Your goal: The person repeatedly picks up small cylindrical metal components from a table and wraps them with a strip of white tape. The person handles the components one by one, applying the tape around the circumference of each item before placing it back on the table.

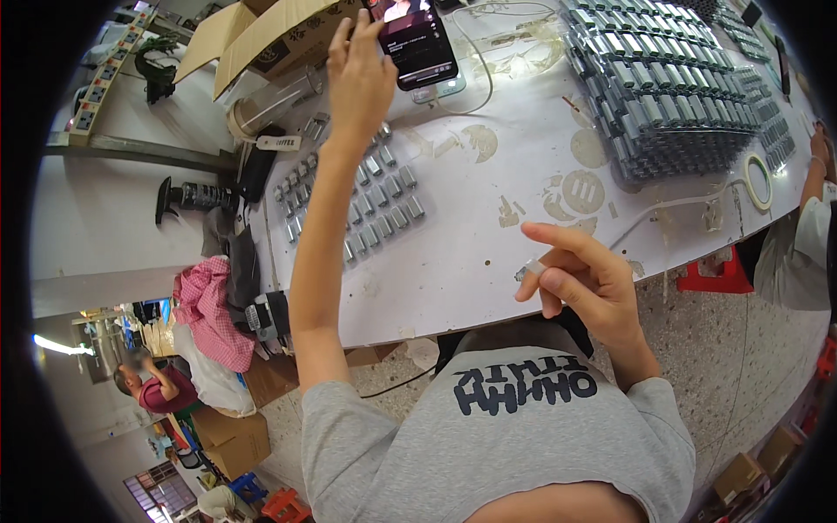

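My left hand reaches to the far side of the table, its fingers stretched out at the left edge of a phone with a lit screen. I cannot tell whether the fingertips touch it. Beneath my left forearm, small silver metal cylinders stand in rows in a clear tray; the arm hides some. Over the table's front edge, my right hand has its thumb and fingers closed on a small whitish piece with a darker end. A thin pale tube runs toward this hand; its join is hidden.
Stacked clear trays of silver cylinders fill the back right, beside a tape roll. An open cardboard box and a clear jar stand back left. A white cable loops behind the phone. Another person's arm shows far right.
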`<state>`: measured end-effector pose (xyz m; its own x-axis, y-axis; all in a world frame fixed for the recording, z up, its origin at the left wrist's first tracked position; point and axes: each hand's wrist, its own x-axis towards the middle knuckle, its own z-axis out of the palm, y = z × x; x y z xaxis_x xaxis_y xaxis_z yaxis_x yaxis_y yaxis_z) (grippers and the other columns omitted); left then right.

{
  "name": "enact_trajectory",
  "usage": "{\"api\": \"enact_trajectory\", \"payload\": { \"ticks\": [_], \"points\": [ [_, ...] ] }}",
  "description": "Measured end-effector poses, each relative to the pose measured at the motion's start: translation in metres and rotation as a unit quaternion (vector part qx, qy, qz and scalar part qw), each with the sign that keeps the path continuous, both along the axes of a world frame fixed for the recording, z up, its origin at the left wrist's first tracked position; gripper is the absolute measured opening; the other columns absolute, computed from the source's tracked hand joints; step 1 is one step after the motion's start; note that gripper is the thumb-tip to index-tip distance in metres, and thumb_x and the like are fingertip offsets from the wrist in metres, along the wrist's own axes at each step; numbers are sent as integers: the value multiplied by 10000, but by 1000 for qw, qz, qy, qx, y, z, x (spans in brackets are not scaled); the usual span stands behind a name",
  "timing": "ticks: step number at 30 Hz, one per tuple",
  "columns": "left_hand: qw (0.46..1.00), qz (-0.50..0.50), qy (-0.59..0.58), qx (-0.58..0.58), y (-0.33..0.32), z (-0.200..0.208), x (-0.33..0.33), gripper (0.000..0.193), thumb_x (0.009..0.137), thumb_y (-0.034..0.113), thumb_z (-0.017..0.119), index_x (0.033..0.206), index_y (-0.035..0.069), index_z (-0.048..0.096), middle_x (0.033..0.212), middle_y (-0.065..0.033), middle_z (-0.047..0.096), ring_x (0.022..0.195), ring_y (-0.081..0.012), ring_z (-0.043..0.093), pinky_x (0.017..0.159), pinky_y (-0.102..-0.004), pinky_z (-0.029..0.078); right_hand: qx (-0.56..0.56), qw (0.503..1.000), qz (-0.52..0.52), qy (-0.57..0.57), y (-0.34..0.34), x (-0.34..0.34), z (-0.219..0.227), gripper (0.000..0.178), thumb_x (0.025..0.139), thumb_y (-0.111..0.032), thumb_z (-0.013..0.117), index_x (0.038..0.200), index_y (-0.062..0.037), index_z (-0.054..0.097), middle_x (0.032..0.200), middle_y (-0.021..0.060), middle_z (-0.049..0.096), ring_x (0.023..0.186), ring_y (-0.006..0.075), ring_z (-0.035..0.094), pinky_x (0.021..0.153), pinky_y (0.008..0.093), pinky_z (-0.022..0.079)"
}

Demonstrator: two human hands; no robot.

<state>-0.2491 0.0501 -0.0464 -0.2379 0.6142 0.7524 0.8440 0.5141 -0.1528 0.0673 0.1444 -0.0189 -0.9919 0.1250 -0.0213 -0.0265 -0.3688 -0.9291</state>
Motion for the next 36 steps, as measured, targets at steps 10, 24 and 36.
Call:
{"api": "enact_trajectory", "payload": {
  "ticks": [10,24,36],
  "points": [
    [926,91,-285,-229,-110,-24,14,165,761,210,593,893,117,626,860,-51,600,901,-255,495,779,-364,424,141,981,-5,131,-16,-5,-12,140,791,72,512,913,22,562,834,93,604,674,104,576,551,197,462],
    [920,86,-327,-197,-95,-36,0,285,737,284,632,921,76,570,928,-88,573,963,-256,466,796,-365,413,100,993,-28,46,-24,0,-2,107,840,1,484,936,0,529,775,59,577,670,85,566,517,180,418],
    [907,53,-365,-205,-90,-24,7,205,783,206,572,981,168,607,885,-89,529,867,-260,534,745,-359,432,100,994,-25,32,-19,-2,-5,121,834,9,473,940,-2,531,772,45,568,668,76,552,525,184,420]
  ]
}}
